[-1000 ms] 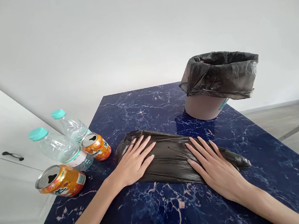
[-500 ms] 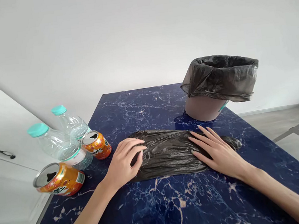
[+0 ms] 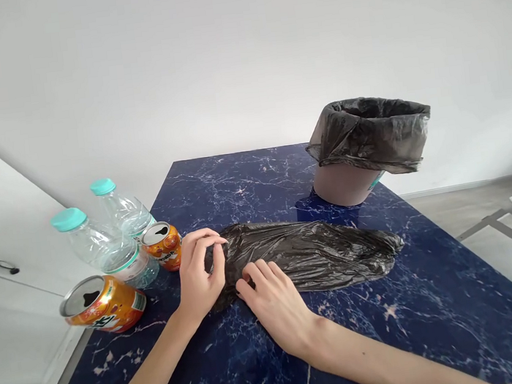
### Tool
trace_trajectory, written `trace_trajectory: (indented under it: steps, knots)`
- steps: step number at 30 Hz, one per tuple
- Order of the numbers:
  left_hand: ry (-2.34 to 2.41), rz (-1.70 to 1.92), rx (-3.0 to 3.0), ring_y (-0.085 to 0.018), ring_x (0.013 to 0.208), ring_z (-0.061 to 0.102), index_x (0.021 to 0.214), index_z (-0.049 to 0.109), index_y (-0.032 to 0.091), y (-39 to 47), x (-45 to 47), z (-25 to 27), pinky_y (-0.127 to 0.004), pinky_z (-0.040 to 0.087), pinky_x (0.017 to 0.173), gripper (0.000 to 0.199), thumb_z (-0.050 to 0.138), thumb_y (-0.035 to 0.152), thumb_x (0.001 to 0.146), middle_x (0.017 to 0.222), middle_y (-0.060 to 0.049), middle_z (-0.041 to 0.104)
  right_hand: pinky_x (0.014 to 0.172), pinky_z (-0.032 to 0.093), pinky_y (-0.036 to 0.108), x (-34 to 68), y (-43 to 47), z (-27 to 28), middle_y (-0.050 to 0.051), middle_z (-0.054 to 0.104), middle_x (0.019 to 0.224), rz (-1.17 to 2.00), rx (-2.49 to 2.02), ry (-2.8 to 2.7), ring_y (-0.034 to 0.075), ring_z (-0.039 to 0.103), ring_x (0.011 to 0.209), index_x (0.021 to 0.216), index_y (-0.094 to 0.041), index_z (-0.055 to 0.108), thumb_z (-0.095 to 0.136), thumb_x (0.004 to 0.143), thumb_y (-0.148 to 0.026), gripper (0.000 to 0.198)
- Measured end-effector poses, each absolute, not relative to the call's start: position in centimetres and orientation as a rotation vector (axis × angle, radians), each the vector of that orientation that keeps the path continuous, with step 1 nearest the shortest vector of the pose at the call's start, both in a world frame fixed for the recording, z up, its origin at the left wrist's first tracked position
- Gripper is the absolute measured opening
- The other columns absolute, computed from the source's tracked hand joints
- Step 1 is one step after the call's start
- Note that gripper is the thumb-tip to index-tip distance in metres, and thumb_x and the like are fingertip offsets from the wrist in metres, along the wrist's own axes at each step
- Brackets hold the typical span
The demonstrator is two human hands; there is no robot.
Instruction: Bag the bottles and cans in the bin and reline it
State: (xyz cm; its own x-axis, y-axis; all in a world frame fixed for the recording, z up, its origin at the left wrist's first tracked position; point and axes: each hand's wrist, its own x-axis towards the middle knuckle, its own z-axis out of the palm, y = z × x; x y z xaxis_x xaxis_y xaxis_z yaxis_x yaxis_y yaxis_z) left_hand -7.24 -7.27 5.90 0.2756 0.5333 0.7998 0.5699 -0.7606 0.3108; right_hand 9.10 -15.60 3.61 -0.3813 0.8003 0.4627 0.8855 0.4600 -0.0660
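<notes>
A crumpled black plastic bag lies flat across the dark blue marble table. My left hand pinches the bag's left end between thumb and fingers. Close beside it, my right hand has its fingertips curled on the bag's near left edge. Both hands meet at that same end; the rest of the bag stretches away to the right, untouched.
A bin lined with a black bag stands at the table's far right. At the left edge lie two clear bottles with teal caps and two opened orange cans. White cabinets stand left of the table.
My right hand left the bag's right half and came over to its left end. My left hand went from lying flat to pinching that end. The bag looks looser and more wrinkled.
</notes>
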Motion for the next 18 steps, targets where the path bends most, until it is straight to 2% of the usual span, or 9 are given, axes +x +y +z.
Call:
trace_trajectory:
  steps: [2,5,9,11,13,16,18]
  knots:
    - [-1.063,-1.538,-2.441,-0.024,0.110,0.064,0.110,0.064,0.021,-7.3,-7.3,6.3,-0.044,0.052,0.102,0.016,0.056,0.008,0.105,0.114,-0.008,0.063,0.066,0.053,0.033,9.5,-15.9,4.2,0.004,0.069,0.096,-0.202,-1.400,-2.235,0.022,0.067,0.086,0.089,-0.021,0.065,0.068,0.103,-0.014,0.015]
    - [-1.042,-1.584,-2.380,-0.025,0.114,0.063,0.115,0.061,0.021,-7.4,-7.5,6.8,-0.045,0.052,0.102,0.018,0.054,0.008,0.105,0.118,-0.010,0.060,0.056,0.041,0.029,11.0,-17.5,5.6,0.002,0.068,0.096,0.122,-1.391,-2.032,0.017,0.065,0.076,0.096,-0.022,0.063,0.054,0.111,-0.021,0.018]
    - [-1.051,-1.679,-2.268,-0.028,0.120,0.058,0.120,0.058,0.021,-7.5,-7.8,7.3,-0.051,0.050,0.105,0.020,0.055,0.011,0.104,0.123,-0.013,0.056,0.061,0.048,0.027,14.4,-20.0,7.6,-0.001,0.065,0.087,0.809,-1.362,-1.464,0.013,0.062,0.068,0.097,-0.024,0.062,0.055,0.112,-0.043,0.025]
    - [-1.009,-1.709,-2.217,-0.030,0.121,0.056,0.122,0.057,0.021,-7.8,-7.7,7.3,-0.052,0.050,0.104,0.024,0.058,0.010,0.101,0.124,-0.013,0.053,0.063,0.054,0.026,16.4,-21.0,8.0,-0.002,0.064,0.085,1.091,-1.284,-1.120,0.013,0.063,0.067,0.095,-0.023,0.063,0.063,0.106,-0.056,0.034]
    - [-0.895,-1.657,-2.222,-0.029,0.119,0.056,0.122,0.057,0.021,-8.6,-7.0,7.2,-0.049,0.052,0.101,0.030,0.062,0.007,0.096,0.123,-0.014,0.052,0.067,0.060,0.026,18.4,-22.0,7.8,0.000,0.067,0.091,1.235,-1.197,-0.808,0.013,0.066,0.074,0.097,-0.023,0.067,0.074,0.098,-0.061,0.038]
    - [-0.616,-1.438,-2.460,-0.026,0.117,0.058,0.120,0.059,0.020,-10.4,-4.7,7.1,-0.044,0.053,0.101,0.033,0.063,0.003,0.092,0.122,-0.013,0.057,0.071,0.065,0.026,20.9,-23.2,6.9,0.003,0.073,0.103,1.242,-1.131,-0.448,0.017,0.070,0.088,0.102,-0.023,0.074,0.090,0.083,-0.059,0.044]
    - [-0.445,-1.198,-2.734,-0.026,0.127,0.059,0.126,0.060,0.020,-11.5,-2.5,7.2,-0.044,0.052,0.110,0.031,0.059,0.007,0.098,0.130,-0.013,0.065,0.071,0.068,0.026,22.1,-23.8,6.2,0.002,0.075,0.106,1.167,-1.114,-0.290,0.019,0.072,0.092,0.100,-0.025,0.076,0.098,0.073,-0.052,0.044]
